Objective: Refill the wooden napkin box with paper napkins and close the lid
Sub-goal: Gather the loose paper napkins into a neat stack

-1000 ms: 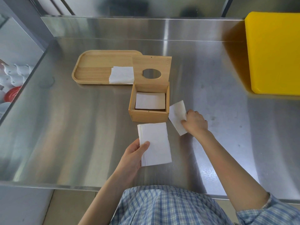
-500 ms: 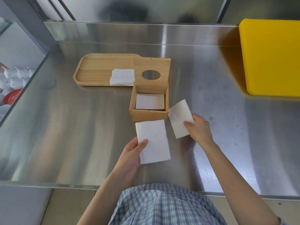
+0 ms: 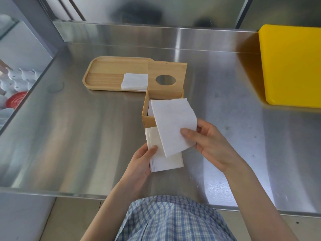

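The wooden napkin box [image 3: 146,113] stands open on the steel counter, its lid [image 3: 166,72] with an oval hole tilted up behind it. A bit of white napkin shows inside. My right hand [image 3: 206,143] pinches a single white napkin [image 3: 172,124], lifted over the box's front and partly hiding it. My left hand [image 3: 141,161] grips a stack of napkins [image 3: 165,161] by its left edge, just in front of the box and under the lifted napkin.
A wooden tray [image 3: 111,70] lies left of the lid with a small pile of napkins [image 3: 134,81] at its right end. A yellow cutting board [image 3: 291,66] sits at the far right. White and red dishes [image 3: 15,94] show below the counter's left edge.
My right hand has picked the single napkin up off the counter beside the box and carried it left, over the stack. My left hand kept hold of the stack.
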